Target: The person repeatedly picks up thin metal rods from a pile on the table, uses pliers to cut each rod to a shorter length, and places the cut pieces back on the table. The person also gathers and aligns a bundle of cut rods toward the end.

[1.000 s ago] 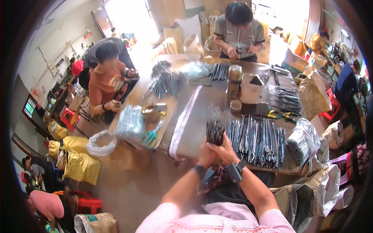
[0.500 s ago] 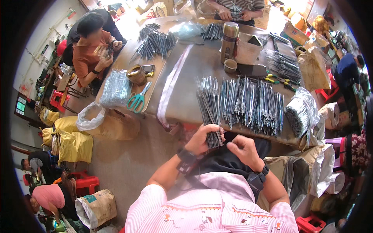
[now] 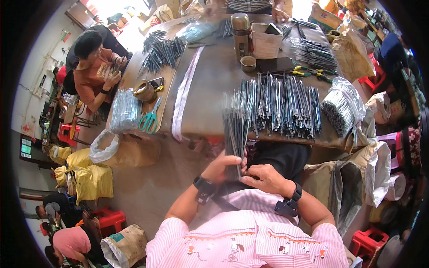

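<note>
My left hand (image 3: 220, 167) is closed round a bundle of thin dark metal rods (image 3: 235, 129), held nearly upright at the table's front edge. The bundle's upper ends are smeared by motion. Against its lower end, my right hand (image 3: 267, 177) has its thumb and fingers drawn together; the contact itself is partly hidden. Just right of the bundle, a wide row of similar loose rods (image 3: 286, 107) lies on the table (image 3: 203, 105). Farther right lies a thick bunch of rods in clear plastic wrapping (image 3: 343, 105).
Yellow-handled pliers (image 3: 308, 71), a flask (image 3: 240, 38), a cup (image 3: 248, 64) and a white bin (image 3: 267, 42) stand or lie behind the row. Teal scissors (image 3: 151, 118) lie left. Sacks (image 3: 353, 183) crowd my right side. Co-workers sit at left and far side.
My left hand has lowered the bundle toward me and slightly left. My right hand has moved left and down to the bundle's lower end. The view has shifted a little.
</note>
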The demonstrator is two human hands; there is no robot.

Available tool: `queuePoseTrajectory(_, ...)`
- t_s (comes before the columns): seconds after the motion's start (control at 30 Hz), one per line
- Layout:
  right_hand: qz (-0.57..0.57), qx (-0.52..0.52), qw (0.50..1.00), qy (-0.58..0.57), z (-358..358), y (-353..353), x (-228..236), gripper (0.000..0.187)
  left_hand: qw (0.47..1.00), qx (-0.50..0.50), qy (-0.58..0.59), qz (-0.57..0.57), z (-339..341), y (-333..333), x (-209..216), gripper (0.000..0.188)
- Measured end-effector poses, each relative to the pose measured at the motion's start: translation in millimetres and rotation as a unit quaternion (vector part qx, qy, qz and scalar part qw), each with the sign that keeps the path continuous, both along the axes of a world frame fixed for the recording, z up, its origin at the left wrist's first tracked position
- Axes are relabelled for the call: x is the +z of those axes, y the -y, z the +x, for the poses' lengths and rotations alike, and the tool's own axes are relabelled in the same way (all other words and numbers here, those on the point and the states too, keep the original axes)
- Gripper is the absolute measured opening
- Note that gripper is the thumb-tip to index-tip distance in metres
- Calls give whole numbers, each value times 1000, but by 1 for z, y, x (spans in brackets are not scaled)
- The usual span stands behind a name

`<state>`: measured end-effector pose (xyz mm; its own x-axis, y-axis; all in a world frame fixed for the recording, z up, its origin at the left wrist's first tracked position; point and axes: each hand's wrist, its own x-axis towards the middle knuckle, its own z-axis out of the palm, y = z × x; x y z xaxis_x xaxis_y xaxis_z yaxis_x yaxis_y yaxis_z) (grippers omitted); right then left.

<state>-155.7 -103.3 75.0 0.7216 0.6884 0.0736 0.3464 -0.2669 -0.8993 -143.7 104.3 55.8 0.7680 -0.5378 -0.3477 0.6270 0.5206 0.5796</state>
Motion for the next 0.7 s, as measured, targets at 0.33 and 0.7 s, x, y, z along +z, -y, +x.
queuePoseTrajectory(0.33,-35,23,999,-33,2,20,20,26,996,-33,-30,-76,-20,-11,1,53)
queuePoseTrajectory(0.7,-46,82,990,-106,-17,-7,5,31,999,9,-32,-22,-24,-1,1,55)
